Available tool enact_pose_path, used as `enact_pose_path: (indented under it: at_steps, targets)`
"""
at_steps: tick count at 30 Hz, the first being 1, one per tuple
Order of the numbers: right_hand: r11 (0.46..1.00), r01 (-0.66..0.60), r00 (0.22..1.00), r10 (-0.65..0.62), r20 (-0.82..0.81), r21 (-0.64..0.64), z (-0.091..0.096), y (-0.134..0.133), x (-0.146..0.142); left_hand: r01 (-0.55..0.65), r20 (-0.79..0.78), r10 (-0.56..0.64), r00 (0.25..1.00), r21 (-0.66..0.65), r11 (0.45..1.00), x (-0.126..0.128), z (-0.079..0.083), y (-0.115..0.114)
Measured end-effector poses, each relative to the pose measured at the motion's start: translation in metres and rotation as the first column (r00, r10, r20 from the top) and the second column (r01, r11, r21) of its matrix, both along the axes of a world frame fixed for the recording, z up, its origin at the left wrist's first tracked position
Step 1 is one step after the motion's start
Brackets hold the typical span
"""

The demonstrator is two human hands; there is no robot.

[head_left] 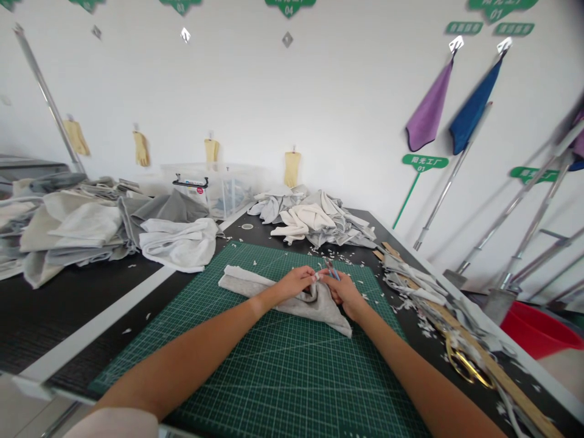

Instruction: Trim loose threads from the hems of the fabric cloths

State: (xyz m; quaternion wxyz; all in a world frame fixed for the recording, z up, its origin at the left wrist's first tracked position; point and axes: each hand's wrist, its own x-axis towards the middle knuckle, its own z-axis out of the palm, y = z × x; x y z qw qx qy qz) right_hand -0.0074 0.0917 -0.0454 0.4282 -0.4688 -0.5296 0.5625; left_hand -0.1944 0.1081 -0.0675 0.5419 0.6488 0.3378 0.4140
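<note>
A folded grey cloth with a paler edge lies across the green cutting mat, gathered up between my hands. My left hand is closed, its fingers pinching the raised edge of the cloth. Opposite it, nearly touching, my right hand is closed round a thin blue tool that points up and away. The tool is too small to name surely; it may be thread snips. Right fingertips also meet the pinched cloth edge. The fold below the fingers hides part of the fabric.
Piles of grey and white cloth stand behind the mat and at left. A clear plastic bin sits at the back. Gold-handled scissors, a wooden strip and white scraps lie along the right side.
</note>
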Motion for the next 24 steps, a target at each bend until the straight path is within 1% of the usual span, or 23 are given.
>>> enact_pose_path:
  at_steps: [5, 8, 11, 13, 18, 21, 24]
  targets:
    - [1.000, -0.028, 0.999, 0.029, -0.021, 0.009, -0.007, 0.003, 0.002, -0.001, 0.025, 0.002, 1.000, -0.030, 1.000, 0.003, 0.006, -0.004]
    - [1.000, -0.009, 0.999, 0.010, -0.031, 0.016, -0.011, 0.006, 0.002, -0.010, 0.041, 0.012, 0.999, -0.051, 0.999, 0.006, 0.010, -0.007]
    - [1.000, 0.007, 0.999, -0.006, -0.034, 0.001, -0.013, 0.007, 0.001, -0.043, 0.043, 0.045, 0.998, -0.047, 0.998, 0.006, 0.012, -0.009]
    - [1.000, 0.006, 0.999, -0.006, -0.035, 0.011, -0.012, 0.006, 0.000, -0.059, 0.044, 0.062, 0.997, -0.056, 0.997, 0.005, 0.013, -0.010]
    - [0.994, -0.028, 0.999, 0.032, -0.039, 0.102, -0.006, -0.001, 0.000, -0.053, 0.035, 0.056, 0.998, -0.082, 0.995, 0.003, 0.015, -0.010]
    - [0.993, -0.052, 0.997, 0.057, -0.044, 0.110, -0.002, -0.004, 0.000, -0.036, 0.017, 0.037, 0.999, -0.050, 0.998, 0.001, 0.016, -0.010]
    - [0.996, -0.020, 0.999, 0.023, -0.036, 0.089, -0.001, -0.004, -0.002, -0.008, -0.030, 0.008, 1.000, -0.004, 1.000, 0.000, 0.016, -0.010]
